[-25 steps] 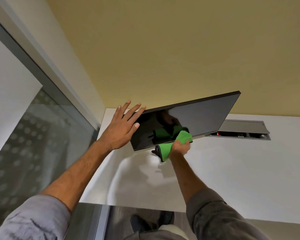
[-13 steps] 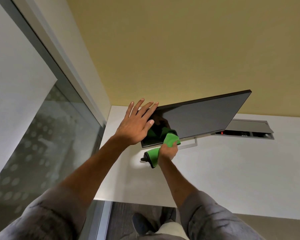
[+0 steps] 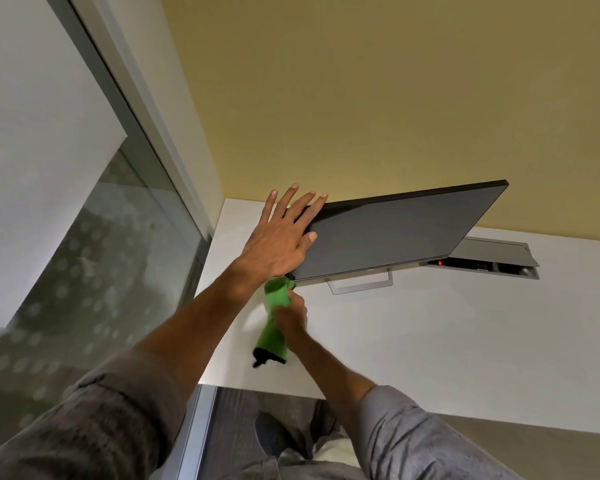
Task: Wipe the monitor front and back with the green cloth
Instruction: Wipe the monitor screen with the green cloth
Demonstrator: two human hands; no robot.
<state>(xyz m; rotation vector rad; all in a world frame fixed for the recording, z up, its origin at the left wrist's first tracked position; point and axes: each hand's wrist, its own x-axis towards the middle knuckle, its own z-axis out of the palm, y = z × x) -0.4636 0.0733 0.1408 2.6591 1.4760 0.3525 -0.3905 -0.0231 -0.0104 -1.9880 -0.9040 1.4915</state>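
Wiping of the monitor [image 3: 388, 233] front is judged in hand: its corner is steadied by the flat, spread left hand [image 3: 281, 237], the green cloth [image 3: 274, 329] is gripped by the right hand [image 3: 290, 315] just beneath, and a pass behind is likely called for next.

Dark grey monitor [image 3: 388, 237] with black top edge; the cloth [image 3: 272, 341] below its left corner is bright green with black trim. Desk [image 3: 465, 341] under the monitor is white, wall [image 3: 361, 98] behind it mustard yellow, and glass panel [image 3: 84, 271] left of it shows pale dots.
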